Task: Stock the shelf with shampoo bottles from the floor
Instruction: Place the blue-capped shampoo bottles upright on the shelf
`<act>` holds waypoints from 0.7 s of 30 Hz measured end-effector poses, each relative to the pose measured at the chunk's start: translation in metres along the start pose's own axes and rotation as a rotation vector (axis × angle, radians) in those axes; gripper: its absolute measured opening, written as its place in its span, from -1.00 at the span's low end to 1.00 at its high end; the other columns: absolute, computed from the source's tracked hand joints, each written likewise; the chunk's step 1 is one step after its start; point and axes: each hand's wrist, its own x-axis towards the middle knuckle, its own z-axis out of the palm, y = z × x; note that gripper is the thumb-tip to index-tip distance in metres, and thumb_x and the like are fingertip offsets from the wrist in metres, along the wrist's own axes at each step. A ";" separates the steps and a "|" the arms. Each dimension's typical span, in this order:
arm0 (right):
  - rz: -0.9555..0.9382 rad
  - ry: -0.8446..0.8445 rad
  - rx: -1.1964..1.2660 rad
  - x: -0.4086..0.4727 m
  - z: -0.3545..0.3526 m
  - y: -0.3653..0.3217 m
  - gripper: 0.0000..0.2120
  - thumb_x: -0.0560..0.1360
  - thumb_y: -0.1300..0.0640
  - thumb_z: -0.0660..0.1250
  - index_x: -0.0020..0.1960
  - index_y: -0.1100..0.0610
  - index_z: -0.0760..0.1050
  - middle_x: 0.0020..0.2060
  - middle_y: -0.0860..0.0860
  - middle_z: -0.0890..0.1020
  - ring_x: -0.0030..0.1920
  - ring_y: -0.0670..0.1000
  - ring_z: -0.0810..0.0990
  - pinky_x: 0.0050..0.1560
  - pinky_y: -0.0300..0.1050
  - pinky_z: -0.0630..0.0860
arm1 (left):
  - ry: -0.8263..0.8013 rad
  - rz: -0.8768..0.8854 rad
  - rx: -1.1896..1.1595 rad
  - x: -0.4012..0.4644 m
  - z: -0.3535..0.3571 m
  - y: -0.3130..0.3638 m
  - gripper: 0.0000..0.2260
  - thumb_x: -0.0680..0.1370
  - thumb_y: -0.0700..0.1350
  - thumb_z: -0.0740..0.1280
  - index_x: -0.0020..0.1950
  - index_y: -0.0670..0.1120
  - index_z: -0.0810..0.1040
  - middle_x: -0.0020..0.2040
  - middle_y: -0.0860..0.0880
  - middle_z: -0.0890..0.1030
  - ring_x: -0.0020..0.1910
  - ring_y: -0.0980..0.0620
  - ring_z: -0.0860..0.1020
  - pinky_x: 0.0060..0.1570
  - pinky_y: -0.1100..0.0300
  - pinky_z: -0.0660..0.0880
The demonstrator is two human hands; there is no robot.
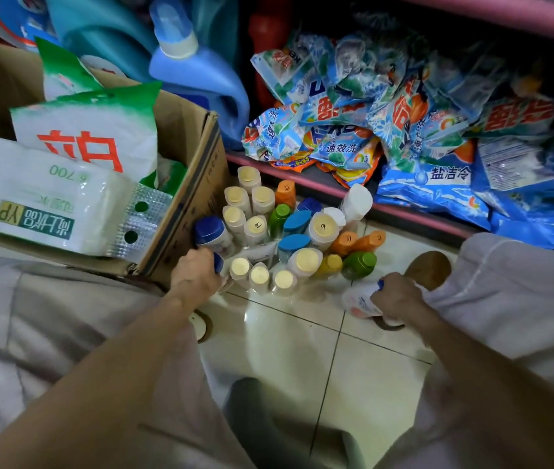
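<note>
Left hand [196,274] gripping a blue-capped white plastic bottle [218,262] beside the brown cardboard box [187,211], right hand [396,296] clutching another white blue-capped bottle [358,301] above the white tiled floor [302,333].

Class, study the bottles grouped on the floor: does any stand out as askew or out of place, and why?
Most bottles stand upright in a cluster, but the white bottle at the back leans over toward the shelf edge. Another white bottle, gripped by the right hand, lies tilted apart from the group.
</note>
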 end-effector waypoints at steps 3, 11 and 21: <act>-0.044 0.006 0.035 -0.015 -0.022 -0.009 -0.84 0.45 0.14 0.30 -0.03 0.19 0.40 -0.27 0.04 0.50 -0.20 0.07 0.52 -0.29 -0.14 0.40 | -0.032 0.037 0.058 -0.012 -0.023 -0.002 -0.73 0.40 -0.06 0.45 -0.02 -0.12 0.46 -0.10 -0.09 0.53 -0.03 -0.10 0.56 -0.09 0.11 0.50; -0.063 -0.077 0.578 -0.083 -0.121 -0.009 -0.83 0.42 0.27 0.39 -0.03 0.33 0.52 -0.21 0.23 0.61 -0.53 0.06 0.58 -0.61 -0.28 0.47 | -0.004 0.156 -0.015 -0.061 -0.147 -0.015 -0.68 0.34 0.05 0.51 -0.13 -0.16 0.54 -0.19 -0.10 0.60 -0.23 0.00 0.56 -0.31 0.16 0.46; -0.009 -0.090 1.366 -0.121 -0.184 0.044 -0.66 0.42 0.29 0.41 0.17 0.36 0.52 -0.05 0.25 0.59 -0.49 0.09 0.58 -0.60 -0.31 0.48 | 0.077 0.182 -0.854 -0.116 -0.314 0.034 -0.85 0.43 -0.12 0.46 -0.12 -0.19 0.62 -0.32 -0.15 0.66 -0.41 -0.04 0.65 -0.47 0.23 0.58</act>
